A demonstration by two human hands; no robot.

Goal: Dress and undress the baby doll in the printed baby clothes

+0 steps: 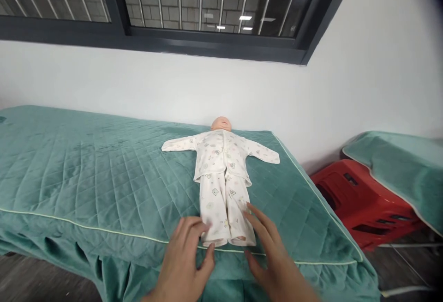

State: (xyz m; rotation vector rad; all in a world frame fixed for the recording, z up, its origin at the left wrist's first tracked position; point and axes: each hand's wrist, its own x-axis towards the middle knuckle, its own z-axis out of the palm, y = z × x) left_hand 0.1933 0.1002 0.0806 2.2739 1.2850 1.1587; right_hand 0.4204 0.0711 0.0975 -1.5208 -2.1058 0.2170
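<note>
A baby doll (221, 123) lies on its back on a green quilted bedspread, its head towards the wall and its arms stretched out sideways. It wears a white printed long-sleeved top (221, 154) and matching white trousers (213, 202). Beside the doll's trouser leg on the left is my left hand (187, 256), fingers curved and apart, at the hem. On the other side my right hand (272, 253) has its fingers spread along the other trouser leg. Neither hand grips anything; whether the fingertips touch the cloth I cannot tell.
The green bedspread (104, 172) has pale piping and hangs over the front edge. At the right stands a red plastic stool (367, 200), partly under another green cloth (401, 159). Behind the bed is a white wall (138, 85) below a dark-framed window (207, 43) with metal bars.
</note>
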